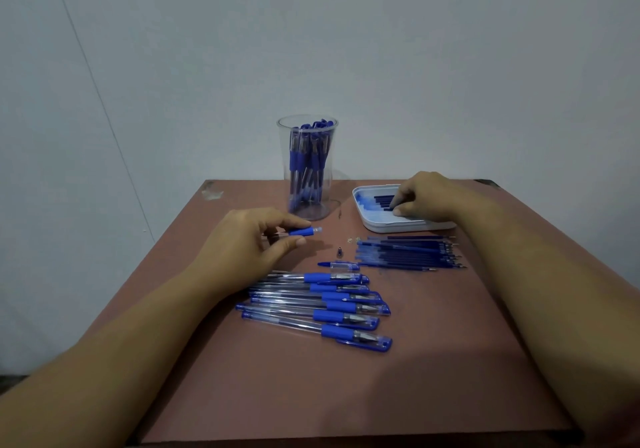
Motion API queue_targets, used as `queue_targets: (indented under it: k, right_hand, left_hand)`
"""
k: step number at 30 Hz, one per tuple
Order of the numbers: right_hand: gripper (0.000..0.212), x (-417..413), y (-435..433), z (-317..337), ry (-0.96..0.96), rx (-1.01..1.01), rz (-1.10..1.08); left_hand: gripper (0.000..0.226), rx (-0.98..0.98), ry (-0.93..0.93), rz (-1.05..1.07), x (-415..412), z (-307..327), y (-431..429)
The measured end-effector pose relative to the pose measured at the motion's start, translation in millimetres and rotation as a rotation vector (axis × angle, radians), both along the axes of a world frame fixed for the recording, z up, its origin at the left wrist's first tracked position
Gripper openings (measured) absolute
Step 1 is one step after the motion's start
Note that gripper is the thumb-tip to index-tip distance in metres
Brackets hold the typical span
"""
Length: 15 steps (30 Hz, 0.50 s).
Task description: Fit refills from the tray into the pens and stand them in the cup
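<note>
My left hand (252, 239) holds an open pen barrel (304, 231) with a blue grip between thumb and forefinger, just above the table. My right hand (422, 194) is in the white tray (367, 219) at the back right, its fingertips pinching a dark blue refill (382, 201). A clear cup (307, 167) with several blue pens standing in it is at the back centre. Several capped blue pens (329, 305) lie in a row at the table's middle. A loose pen cap (341, 266) and a small metal tip (339, 251) lie between the hands.
A pile of several blue refills (408, 253) lies on the brown table (346, 395) just in front of the tray. A grey wall stands behind the table. The table's left edge runs close to my left forearm.
</note>
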State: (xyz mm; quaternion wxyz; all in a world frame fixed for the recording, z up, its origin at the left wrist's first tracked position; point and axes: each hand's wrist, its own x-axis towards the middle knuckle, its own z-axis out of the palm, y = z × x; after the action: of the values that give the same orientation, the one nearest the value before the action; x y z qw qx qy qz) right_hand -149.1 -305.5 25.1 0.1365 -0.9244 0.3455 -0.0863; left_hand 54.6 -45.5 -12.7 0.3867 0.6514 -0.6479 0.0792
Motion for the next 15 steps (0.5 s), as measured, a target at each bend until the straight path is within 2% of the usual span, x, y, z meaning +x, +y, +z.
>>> queue_targets:
  k: [7, 12, 15]
  right_hand:
    - [0.005, -3, 8, 7, 0.020, -0.027, 0.008]
    - [0.003, -20, 55, 43, -0.247, 0.000, 0.091]
    - [0.003, -29, 93, 50, -0.266, 0.042, 0.171]
  left_hand:
    - [0.023, -0.012, 0.018, 0.031, -1, 1, 2]
    - [0.023, -0.004, 0.027, 0.033, -1, 1, 3]
    - [0.023, -0.006, 0.049, 0.021, -3, 1, 3]
